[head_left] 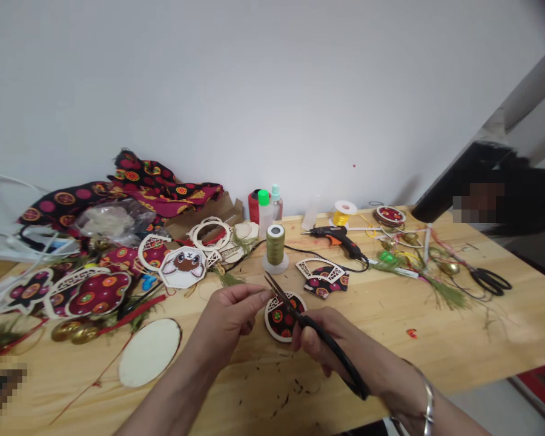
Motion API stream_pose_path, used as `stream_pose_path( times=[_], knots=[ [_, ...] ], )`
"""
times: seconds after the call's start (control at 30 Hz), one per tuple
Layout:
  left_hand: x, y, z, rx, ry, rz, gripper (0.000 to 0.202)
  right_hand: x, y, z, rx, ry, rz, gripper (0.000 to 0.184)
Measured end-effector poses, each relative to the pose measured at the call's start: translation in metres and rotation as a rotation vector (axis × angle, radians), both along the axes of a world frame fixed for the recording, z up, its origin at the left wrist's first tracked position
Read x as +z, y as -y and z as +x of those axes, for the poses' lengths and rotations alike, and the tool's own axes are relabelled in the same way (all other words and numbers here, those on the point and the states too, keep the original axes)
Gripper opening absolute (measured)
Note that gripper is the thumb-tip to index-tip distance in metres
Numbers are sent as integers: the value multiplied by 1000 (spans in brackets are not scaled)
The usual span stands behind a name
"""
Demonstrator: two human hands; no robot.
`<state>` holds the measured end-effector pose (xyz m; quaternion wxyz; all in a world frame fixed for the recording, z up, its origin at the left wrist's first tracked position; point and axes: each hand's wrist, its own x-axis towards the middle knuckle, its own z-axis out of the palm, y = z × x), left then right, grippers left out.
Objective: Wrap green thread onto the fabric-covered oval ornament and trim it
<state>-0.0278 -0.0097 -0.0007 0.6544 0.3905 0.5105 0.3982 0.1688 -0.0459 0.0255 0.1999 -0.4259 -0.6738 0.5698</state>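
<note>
Disc [281, 321] pale-rimmed, dark floral fabric [283, 330] inside; right hand [333, 324] gripping black-handled scissors [331, 345]; left hand [229, 312] pinched closed, contents unclear

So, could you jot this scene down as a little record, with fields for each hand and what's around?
Right hand: holds black-handled scissors
Left hand: thumb and finger pinched near the scissors' tips; anything held is unclear
Beneath the scissors: round fabric-faced piece
Behind: olive thread spool, glue gun
Left side: pale oval disc
Surface: wooden table
</note>
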Motion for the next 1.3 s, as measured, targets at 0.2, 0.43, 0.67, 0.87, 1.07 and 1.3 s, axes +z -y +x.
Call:
stream_pose_path(
  times=[0.2,0.43,0.67,0.87,1.07,1.3],
  knots=[
    [-1,0,0,-8,12,5,22,-6,1,-3,11,-45,-47,52],
    [-3,-1,0,-13,15,0,21,-7,-1,0,21,-88,-66,50],
    [-5,-1,-2,-6,15,3,20,-11,1,-2,6,-101,-80,46],
    [-6,-1,-2,-1,18,11,21,-7,1,-2,-17,-54,-107,45],
    [-4,-3,-4,86,36,0,19,-6,9,11,-65,173,-57,34],
    [-2,-7,-3,189,105,-9,22,9,38,37,41,670,167,31]
  ],
)
